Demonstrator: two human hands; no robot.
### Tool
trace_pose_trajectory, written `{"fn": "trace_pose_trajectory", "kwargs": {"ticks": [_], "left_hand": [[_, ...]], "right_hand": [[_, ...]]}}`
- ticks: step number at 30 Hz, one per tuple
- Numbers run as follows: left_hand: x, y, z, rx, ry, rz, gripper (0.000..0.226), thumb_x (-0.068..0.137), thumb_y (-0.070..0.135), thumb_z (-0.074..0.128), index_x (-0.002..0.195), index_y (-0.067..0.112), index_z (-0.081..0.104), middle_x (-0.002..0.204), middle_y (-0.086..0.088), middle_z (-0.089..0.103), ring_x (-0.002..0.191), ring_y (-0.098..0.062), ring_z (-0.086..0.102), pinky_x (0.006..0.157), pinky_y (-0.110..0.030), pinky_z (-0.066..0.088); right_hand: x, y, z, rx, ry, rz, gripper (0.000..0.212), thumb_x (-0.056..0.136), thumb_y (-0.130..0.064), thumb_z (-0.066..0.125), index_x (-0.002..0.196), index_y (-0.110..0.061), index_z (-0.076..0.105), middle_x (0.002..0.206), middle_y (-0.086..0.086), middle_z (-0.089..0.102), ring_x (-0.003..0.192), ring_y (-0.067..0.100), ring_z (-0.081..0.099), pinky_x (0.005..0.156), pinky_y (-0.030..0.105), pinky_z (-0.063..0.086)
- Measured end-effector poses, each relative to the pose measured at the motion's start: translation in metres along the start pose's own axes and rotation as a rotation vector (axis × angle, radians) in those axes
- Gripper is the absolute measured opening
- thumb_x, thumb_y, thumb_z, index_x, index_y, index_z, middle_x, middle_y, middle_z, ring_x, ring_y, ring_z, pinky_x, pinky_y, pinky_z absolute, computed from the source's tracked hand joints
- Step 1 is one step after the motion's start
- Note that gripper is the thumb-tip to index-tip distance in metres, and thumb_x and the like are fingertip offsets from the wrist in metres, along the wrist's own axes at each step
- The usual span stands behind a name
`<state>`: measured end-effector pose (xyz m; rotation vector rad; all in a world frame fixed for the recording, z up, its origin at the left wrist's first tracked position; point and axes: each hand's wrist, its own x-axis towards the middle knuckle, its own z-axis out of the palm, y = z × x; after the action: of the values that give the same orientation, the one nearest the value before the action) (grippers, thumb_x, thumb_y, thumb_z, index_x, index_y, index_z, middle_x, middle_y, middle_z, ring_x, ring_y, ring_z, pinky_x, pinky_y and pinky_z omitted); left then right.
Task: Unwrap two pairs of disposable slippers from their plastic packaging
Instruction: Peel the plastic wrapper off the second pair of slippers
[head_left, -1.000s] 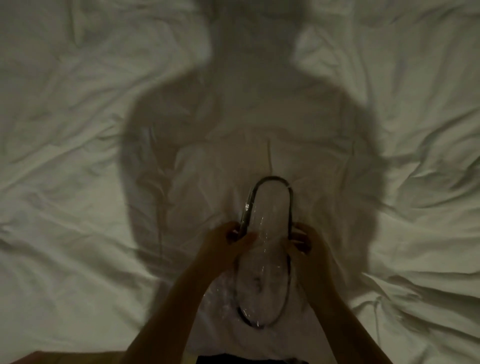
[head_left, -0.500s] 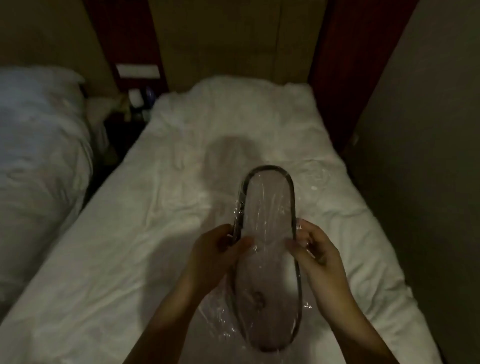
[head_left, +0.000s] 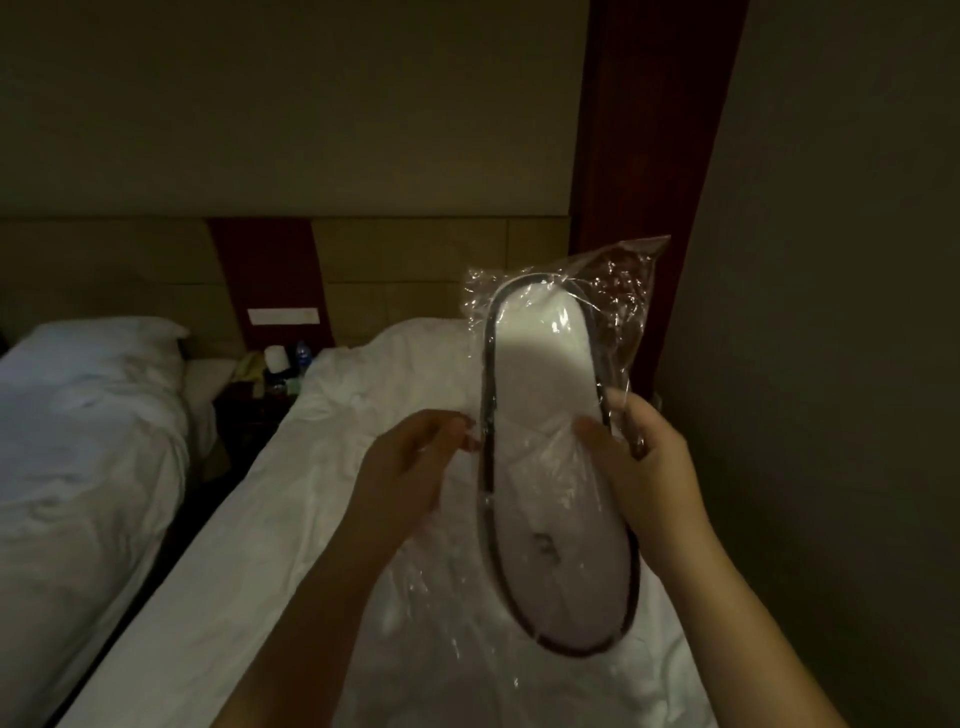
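A white disposable slipper with dark trim (head_left: 545, 467) is held up in front of me, sole side facing me, inside clear crinkled plastic packaging (head_left: 618, 291). My right hand (head_left: 644, 467) grips the slipper's right edge through the plastic, thumb on the sole. My left hand (head_left: 410, 467) pinches the plastic at the slipper's left edge. Loose plastic hangs below the slipper over the bed. Whether a second slipper lies behind the first, I cannot tell.
A white bed (head_left: 291, 519) lies under my hands. A second bed (head_left: 88, 441) stands to the left. Between them a dark nightstand (head_left: 260, 400) carries a bottle and small items. A wall (head_left: 831, 364) runs close on the right.
My head has tilted up from the sheet, so the headboard and wall now show. Both hands have raised the wrapped slipper higher and to the right, still holding its sides.
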<state>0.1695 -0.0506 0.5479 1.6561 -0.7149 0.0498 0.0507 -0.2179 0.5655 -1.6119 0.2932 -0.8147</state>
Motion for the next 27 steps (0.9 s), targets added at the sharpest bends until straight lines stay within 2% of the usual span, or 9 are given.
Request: {"fn": "trace_pose_trajectory", "kwargs": {"ticks": [2,5,8,12,15,20,22,25,27], "left_hand": [[0.007,0.012,-0.004,0.007,0.024,0.047,0.022,0.096,0.030,0.050,0.087,0.026,0.069,0.078,0.013,0.072,0.042,-0.006,0.051,0.041,-0.018,0.043],[0.011,0.025,-0.011,0.035,0.036,0.090,0.025,0.095,0.034,0.049,0.078,0.029,0.066,0.070,0.014,0.069,0.042,-0.002,0.051,0.042,-0.015,0.044],[0.002,0.020,-0.013,0.071,0.030,0.058,0.032,0.094,0.040,0.047,0.067,0.032,0.062,0.058,0.016,0.064,0.043,0.001,0.051,0.044,-0.013,0.043],[-0.034,-0.037,-0.006,0.163,0.018,-0.100,0.045,0.092,0.046,0.047,0.053,0.029,0.059,0.046,0.013,0.059,0.043,0.002,0.052,0.048,-0.013,0.044],[-0.081,-0.101,0.005,0.182,-0.060,-0.287,0.048,0.093,0.046,0.049,0.050,0.023,0.055,0.045,0.008,0.053,0.042,-0.005,0.049,0.050,-0.020,0.043],[-0.155,-0.191,0.022,0.220,-0.124,-0.547,0.047,0.091,0.048,0.049,0.054,0.019,0.050,0.049,0.005,0.049,0.039,-0.006,0.043,0.043,-0.018,0.038],[-0.181,-0.220,0.025,0.213,-0.150,-0.616,0.046,0.091,0.049,0.047,0.055,0.020,0.048,0.050,0.005,0.047,0.042,-0.006,0.044,0.046,-0.019,0.040],[-0.217,-0.265,0.032,0.196,-0.191,-0.803,0.033,0.097,0.031,0.044,0.067,0.020,0.050,0.065,-0.001,0.052,0.064,-0.018,0.051,0.063,-0.028,0.041],[-0.239,-0.292,0.037,0.217,-0.238,-0.920,0.018,0.098,0.013,0.042,0.090,0.008,0.058,0.087,-0.013,0.056,0.085,-0.026,0.052,0.076,-0.034,0.042]], "right_hand": [[-0.001,-0.006,-0.002,0.003,0.020,-0.012,0.021,0.087,-0.020,0.066,0.107,-0.024,0.068,0.094,-0.008,0.075,0.079,0.010,0.072,0.067,0.027,0.060],[-0.003,-0.011,-0.003,-0.017,0.024,0.001,0.025,0.087,-0.027,0.066,0.112,-0.025,0.067,0.101,-0.002,0.073,0.090,0.017,0.071,0.078,0.041,0.059],[-0.011,-0.002,-0.002,-0.074,0.010,0.012,0.016,0.089,-0.028,0.064,0.105,-0.028,0.066,0.101,0.000,0.071,0.093,0.020,0.069,0.083,0.045,0.057],[-0.043,0.053,0.007,-0.148,-0.021,0.085,0.010,0.090,-0.024,0.064,0.091,-0.034,0.062,0.092,-0.010,0.067,0.083,0.004,0.066,0.078,0.029,0.056],[-0.081,0.116,0.010,-0.165,-0.055,0.225,0.013,0.087,-0.023,0.066,0.097,-0.014,0.066,0.088,-0.002,0.069,0.078,0.004,0.066,0.072,0.021,0.053],[-0.137,0.206,0.000,-0.153,-0.029,0.430,0.012,0.085,-0.011,0.067,0.081,-0.007,0.056,0.067,-0.003,0.051,0.058,0.001,0.048,0.059,0.018,0.043],[-0.158,0.235,-0.004,-0.210,-0.019,0.528,0.007,0.085,-0.015,0.066,0.082,-0.011,0.061,0.061,-0.009,0.059,0.050,-0.001,0.053,0.052,0.015,0.043],[-0.185,0.269,-0.016,-0.305,-0.004,0.654,0.009,0.087,-0.024,0.066,0.095,-0.023,0.066,0.075,-0.016,0.069,0.055,-0.011,0.061,0.048,0.006,0.043],[-0.197,0.285,-0.027,-0.364,0.009,0.696,0.013,0.088,-0.028,0.064,0.101,-0.026,0.063,0.089,-0.018,0.064,0.064,-0.019,0.059,0.051,0.001,0.042]]}}
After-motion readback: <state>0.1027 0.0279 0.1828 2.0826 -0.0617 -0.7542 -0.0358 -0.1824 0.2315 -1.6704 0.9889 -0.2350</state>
